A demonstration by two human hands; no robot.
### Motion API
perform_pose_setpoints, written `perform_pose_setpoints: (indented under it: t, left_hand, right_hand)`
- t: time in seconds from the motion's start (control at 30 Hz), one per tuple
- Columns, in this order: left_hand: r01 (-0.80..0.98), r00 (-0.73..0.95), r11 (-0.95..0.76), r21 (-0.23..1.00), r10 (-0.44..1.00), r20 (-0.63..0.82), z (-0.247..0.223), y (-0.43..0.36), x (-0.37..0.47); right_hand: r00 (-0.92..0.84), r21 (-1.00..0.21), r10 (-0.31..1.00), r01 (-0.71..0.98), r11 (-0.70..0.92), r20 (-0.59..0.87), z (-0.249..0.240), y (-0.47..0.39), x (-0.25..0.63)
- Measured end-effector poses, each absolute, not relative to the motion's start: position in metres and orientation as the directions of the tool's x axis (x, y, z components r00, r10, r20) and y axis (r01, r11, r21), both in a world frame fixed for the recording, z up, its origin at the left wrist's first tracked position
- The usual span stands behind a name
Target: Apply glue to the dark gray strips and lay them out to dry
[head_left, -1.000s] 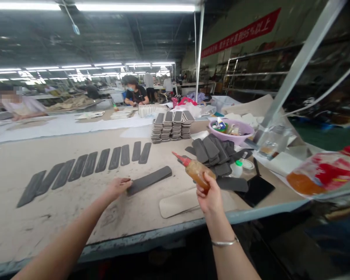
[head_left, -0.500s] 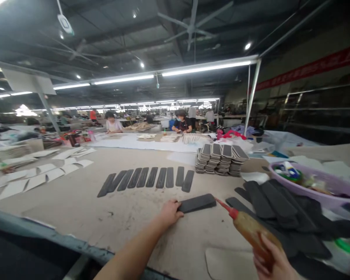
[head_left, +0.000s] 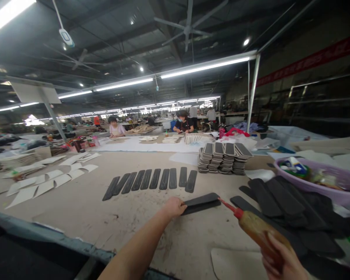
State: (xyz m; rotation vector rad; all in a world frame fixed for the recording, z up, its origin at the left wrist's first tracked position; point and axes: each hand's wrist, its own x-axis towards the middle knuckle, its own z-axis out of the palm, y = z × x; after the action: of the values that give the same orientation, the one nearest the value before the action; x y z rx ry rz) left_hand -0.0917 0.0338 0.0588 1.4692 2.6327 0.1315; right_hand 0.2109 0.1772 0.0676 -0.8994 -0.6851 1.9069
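Observation:
My left hand (head_left: pixel 175 207) pinches the left end of a dark, rounded-corner strip (head_left: pixel 201 201), whose layers part slightly toward the right end. In my right hand (head_left: pixel 280 256) is a glue bottle (head_left: pixel 258 229), amber-bodied with a long red nozzle. The nozzle's tip meets the strip's right end, or is very close to it. Beyond my left hand, a row of several dark strips (head_left: pixel 155 179) lies spread on the worktable (head_left: pixel 128 229). A heap of similar black pieces (head_left: pixel 280 198) lies to the right of the bottle.
Stacked pale-edged dark pieces (head_left: pixel 221 157) stand behind the row. A purple basin (head_left: pixel 317 182) of odds and ends sits at the right. White sheets (head_left: pixel 55 181) lie at the left, and a pale panel (head_left: pixel 236 264) near the front. Co-workers (head_left: pixel 183 123) sit across the tables.
The view has shifted a little, so most things sit slightly further right. My left fingers have lifted the strip's edge, and its layers gape more. The bottle tip stays at its right end.

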Motion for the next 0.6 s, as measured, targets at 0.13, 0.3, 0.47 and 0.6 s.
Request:
perform_pose_setpoints:
  t: [0.13,0.3,0.47,0.6]
  left_hand:
    - [0.829,-0.546,0.551,0.102,0.835,-0.072,0.059,0.041,-0.087]
    - [0.837,-0.538,0.543,0.071,0.84,-0.074,0.056,0.047,-0.084]
    - [0.863,-0.505,0.504,0.029,0.862,0.048,0.056,0.045,-0.074]
    - [0.884,-0.463,0.467,0.01,0.873,0.156,0.065,0.031,-0.06]
  right_hand:
    - [-0.36,-0.763,0.89,-0.48,-0.434,-0.279,0.063,0.178,0.211]
    - [-0.363,-0.76,0.895,-0.495,-0.422,-0.26,0.061,0.18,0.212]
    - [-0.377,-0.765,0.898,-0.502,-0.403,-0.226,0.059,0.182,0.213]
    - [-0.369,-0.777,0.906,-0.502,-0.381,-0.206,0.062,0.181,0.214]
